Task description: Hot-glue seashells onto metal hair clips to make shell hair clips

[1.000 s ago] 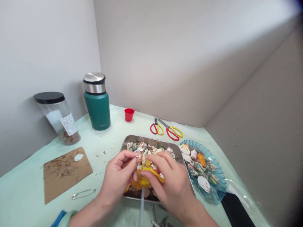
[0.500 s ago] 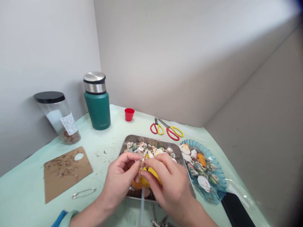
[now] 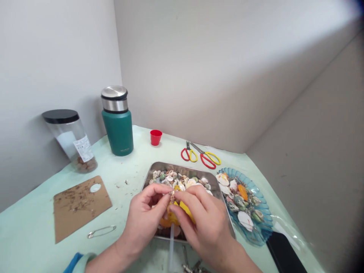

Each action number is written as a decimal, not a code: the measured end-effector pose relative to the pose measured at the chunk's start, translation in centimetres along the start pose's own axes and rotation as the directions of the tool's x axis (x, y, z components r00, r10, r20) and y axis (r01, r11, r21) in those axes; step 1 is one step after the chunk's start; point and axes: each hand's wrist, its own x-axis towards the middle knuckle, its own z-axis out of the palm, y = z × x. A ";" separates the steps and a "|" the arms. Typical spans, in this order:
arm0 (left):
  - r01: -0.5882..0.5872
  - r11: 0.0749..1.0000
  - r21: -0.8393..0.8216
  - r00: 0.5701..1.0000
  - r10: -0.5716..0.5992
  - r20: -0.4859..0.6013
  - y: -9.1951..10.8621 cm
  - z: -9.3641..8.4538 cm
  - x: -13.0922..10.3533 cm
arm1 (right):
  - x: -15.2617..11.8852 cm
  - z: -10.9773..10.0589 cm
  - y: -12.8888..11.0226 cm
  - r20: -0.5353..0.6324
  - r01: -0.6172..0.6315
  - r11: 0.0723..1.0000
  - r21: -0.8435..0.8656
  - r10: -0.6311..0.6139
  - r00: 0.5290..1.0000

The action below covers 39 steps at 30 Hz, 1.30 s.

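The left hand [image 3: 143, 218] and the right hand [image 3: 204, 214] both pinch one small shell [image 3: 172, 197] with their fingertips, over the metal tray [image 3: 212, 180]. A yellow and orange thing [image 3: 174, 218] is just under the fingers, partly hidden, and a clear stick [image 3: 171, 246] points from it to the near edge of the table [image 3: 136, 151]. More shells [image 3: 170, 176] lie along the far side of the tray. The blue plate [image 3: 263, 231], full of shells too, sits by the tray's right side. Two pairs of scissors [image 3: 208, 160] lie by the table's far edge. The red cup [image 3: 156, 138] and green bottle [image 3: 117, 131] stand near the far left corner. The brown card [image 3: 64, 223] and big pin [image 3: 101, 231] lie to the left of the tray.
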 end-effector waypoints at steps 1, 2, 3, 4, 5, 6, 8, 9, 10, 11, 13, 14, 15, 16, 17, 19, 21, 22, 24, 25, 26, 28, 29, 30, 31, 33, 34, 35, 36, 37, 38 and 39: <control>-0.014 1.000 0.002 1.000 0.014 0.006 0.0 0.0 0.0 | 0.0 0.0 0.0 0.000 0.001 1.000 0.004 -0.001 1.000; -0.024 1.000 0.004 1.000 0.024 0.012 0.0 0.0 0.0 | -0.1 0.0 0.0 0.002 0.002 1.000 0.006 -0.002 1.000; -0.029 1.000 0.002 0.999 0.029 0.018 -0.1 -0.1 -0.1 | -0.1 0.0 0.1 0.003 0.002 1.000 0.006 -0.002 1.000; -0.029 1.000 -0.002 0.999 0.029 0.024 -0.1 -0.1 -0.1 | -0.2 0.0 0.1 0.005 0.002 1.000 0.005 -0.002 1.000; -0.025 1.000 -0.007 0.999 0.025 0.027 -0.1 -0.1 -0.1 | -0.2 0.0 0.1 0.008 0.001 1.000 0.002 -0.001 1.000; -0.018 1.000 -0.011 0.999 0.018 0.028 -0.1 -0.1 -0.1 | -0.3 0.0 0.1 0.012 0.000 1.000 -0.001 0.000 1.000; -0.011 1.000 -0.013 1.000 0.011 0.026 -0.1 -0.1 -0.2 | -0.2 0.0 0.1 0.008 0.001 1.000 -0.008 -0.001 1.000; -0.013 1.000 -0.012 1.000 0.013 0.024 -0.2 -0.1 -0.2 | -0.2 0.0 0.1 0.002 0.005 1.000 -0.011 -0.005 1.000; -0.015 1.000 -0.012 1.000 0.015 0.023 -0.2 -0.1 -0.1 | -0.1 0.0 0.1 -0.005 0.011 1.000 -0.014 -0.011 1.000; -0.018 1.000 -0.012 1.000 0.018 0.023 -0.2 -0.1 -0.1 | -0.1 0.0 0.1 -0.012 0.016 1.000 -0.015 -0.016 1.000; -0.025 1.000 -0.015 0.999 0.026 0.019 -0.2 -0.1 -0.1 | 0.0 0.0 0.1 -0.023 0.026 1.000 -0.013 -0.026 0.999; -0.029 0.999 -0.015 0.999 0.029 0.015 -0.3 -0.1 -0.1 | 0.1 0.0 0.1 -0.025 0.028 1.000 -0.011 -0.029 0.999; -0.034 0.999 -0.015 0.999 0.034 0.011 -0.3 -0.1 -0.1 | 0.1 0.0 0.2 -0.026 0.028 1.000 -0.010 -0.028 0.999; -0.038 0.999 -0.015 0.999 0.038 0.006 -0.3 -0.1 -0.2 | 0.0 0.0 0.2 -0.026 0.027 1.000 -0.009 -0.027 0.999; -0.040 0.999 -0.016 0.999 0.040 0.005 -0.3 -0.1 -0.2 | 0.0 0.1 0.2 -0.023 0.025 1.000 -0.008 -0.025 0.999; -0.040 0.999 -0.018 0.999 0.040 0.007 -0.3 -0.1 -0.2 | 0.0 0.1 0.2 -0.024 0.025 1.000 -0.005 -0.025 0.999; -0.038 0.999 -0.019 0.999 0.038 0.007 -0.3 -0.1 -0.2 | -0.1 0.1 0.2 -0.031 0.024 1.000 0.002 -0.024 0.999; -0.035 0.999 -0.019 0.999 0.035 0.008 -0.3 -0.1 -0.2 | -0.1 0.2 0.2 -0.035 0.023 1.000 0.006 -0.022 0.999; -0.032 0.999 -0.014 0.999 0.032 0.009 -0.4 -0.1 -0.2 | -0.1 0.2 0.1 -0.033 0.015 1.000 0.014 -0.014 0.999; -0.031 0.999 -0.009 0.999 0.031 0.010 -0.3 -0.1 -0.2 | -0.1 0.1 0.1 -0.029 0.011 1.000 0.018 -0.010 1.000; -0.029 1.000 -0.003 1.000 0.029 0.010 -0.3 -0.1 -0.3 | -0.1 0.1 0.1 -0.026 0.009 1.000 0.022 -0.009 1.000; -0.027 1.000 0.013 1.000 0.027 0.004 -0.3 -0.1 -0.3 | 0.0 0.0 0.1 -0.018 0.004 0.999 0.034 -0.003 1.000; -0.028 0.999 0.021 1.000 0.029 -0.003 -0.3 -0.1 -0.3 | 0.0 0.0 0.2 -0.015 0.000 0.999 0.044 0.001 1.000; -0.029 0.999 0.027 1.000 0.029 -0.011 -0.3 -0.1 -0.4 | 0.0 -0.1 0.2 -0.014 -0.003 0.998 0.055 0.004 1.000; -0.029 0.999 0.029 0.999 0.030 -0.016 -0.3 -0.1 -0.4 | 0.0 -0.1 0.3 -0.013 -0.006 0.998 0.066 0.007 1.000; -0.019 1.000 0.020 1.000 0.019 -0.022 -0.4 -0.1 -0.3 | -0.1 -0.2 0.4 -0.011 -0.019 0.996 0.084 0.020 1.000; -0.006 1.000 0.007 1.000 0.007 -0.022 -0.4 -0.1 -0.3 | -0.1 -0.2 0.5 -0.012 -0.033 0.995 0.094 0.034 0.999; 0.008 1.000 -0.010 1.000 -0.008 -0.021 -0.4 -0.1 -0.2 | -0.2 -0.2 0.5 -0.012 -0.057 0.993 0.107 0.059 0.998; 0.023 0.999 -0.031 1.000 -0.024 -0.017 -0.4 -0.1 -0.1 | -0.1 -0.2 0.6 -0.015 -0.092 0.988 0.126 0.095 0.995; 0.037 0.998 -0.053 0.999 -0.038 -0.016 -0.4 -0.1 0.0 | -0.1 -0.3 0.6 -0.015 -0.139 0.978 0.155 0.143 0.990; 0.051 0.996 -0.077 0.999 -0.052 -0.012 -0.4 -0.1 0.1 | 0.0 -0.3 0.7 -0.010 -0.191 0.963 0.192 0.196 0.980; 0.062 0.993 -0.100 0.998 -0.063 -0.007 -0.4 -0.1 0.2 | 0.0 -0.3 0.7 0.004 -0.242 0.941 0.235 0.248 0.969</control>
